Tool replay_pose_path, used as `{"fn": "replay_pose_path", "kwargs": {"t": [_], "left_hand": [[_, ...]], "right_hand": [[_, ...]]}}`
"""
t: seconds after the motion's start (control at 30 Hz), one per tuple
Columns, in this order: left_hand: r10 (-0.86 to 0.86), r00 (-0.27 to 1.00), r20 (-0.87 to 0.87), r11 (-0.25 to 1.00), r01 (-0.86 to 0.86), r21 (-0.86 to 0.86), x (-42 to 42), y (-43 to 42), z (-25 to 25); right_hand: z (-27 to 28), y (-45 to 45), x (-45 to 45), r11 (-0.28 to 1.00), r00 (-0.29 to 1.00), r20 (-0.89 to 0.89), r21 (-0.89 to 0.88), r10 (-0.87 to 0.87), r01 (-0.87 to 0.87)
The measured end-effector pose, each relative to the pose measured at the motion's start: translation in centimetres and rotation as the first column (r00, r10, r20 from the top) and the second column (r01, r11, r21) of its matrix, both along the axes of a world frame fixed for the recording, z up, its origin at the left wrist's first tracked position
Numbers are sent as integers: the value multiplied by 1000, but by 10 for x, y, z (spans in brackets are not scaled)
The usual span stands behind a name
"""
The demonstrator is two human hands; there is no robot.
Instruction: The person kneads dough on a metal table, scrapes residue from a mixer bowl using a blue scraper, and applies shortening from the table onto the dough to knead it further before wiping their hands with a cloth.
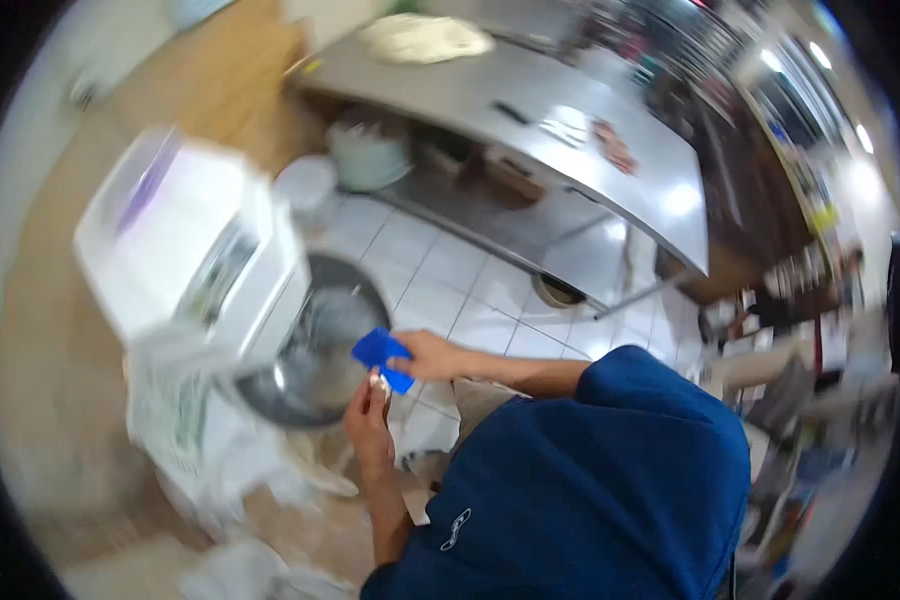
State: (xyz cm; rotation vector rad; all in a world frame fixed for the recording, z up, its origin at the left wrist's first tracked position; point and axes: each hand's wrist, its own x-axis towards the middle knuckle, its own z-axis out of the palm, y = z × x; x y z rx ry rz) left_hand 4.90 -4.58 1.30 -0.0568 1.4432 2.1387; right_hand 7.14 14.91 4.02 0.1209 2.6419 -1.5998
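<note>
My right hand grips a blue dough scraper, a flat plastic piece. Close below it, my left hand has its fingers pinched on a small whitish bit, which looks like dough, at the scraper's edge. Both hands are in front of the steel bowl of a white mixer. Greyish smears show on the bowl's inside; blur hides the detail.
A steel table stands beyond, bearing a large mass of dough and a dark-handled tool. Tubs are beneath its near end. White sacks lie beside the mixer. White tiles cover the floor.
</note>
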Motion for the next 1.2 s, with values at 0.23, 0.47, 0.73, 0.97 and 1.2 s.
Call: {"fn": "replay_pose_path", "kwargs": {"t": [0.23,0.47,0.73,0.97,1.2], "left_hand": [[-370,888,-271,889,255,-379,-10,114,24],[-403,909,-103,891,364,-272,-38,264,-10],[-213,973,-93,966,195,-167,-79,372,31],[-129,991,-44,982,122,-148,-144,408,20],[-143,969,204,955,81,286,-253,496,42]], "right_hand": [[20,93,55,936,935,-67,31,-349,351],[-8,262,61,744,797,32,-338,-604,577],[64,475,38,-468,994,-97,-882,52,-61],[22,511,-60,-205,979,204,-957,24,204],[73,485,-200,675,939,187,-656,-288,338]]}}
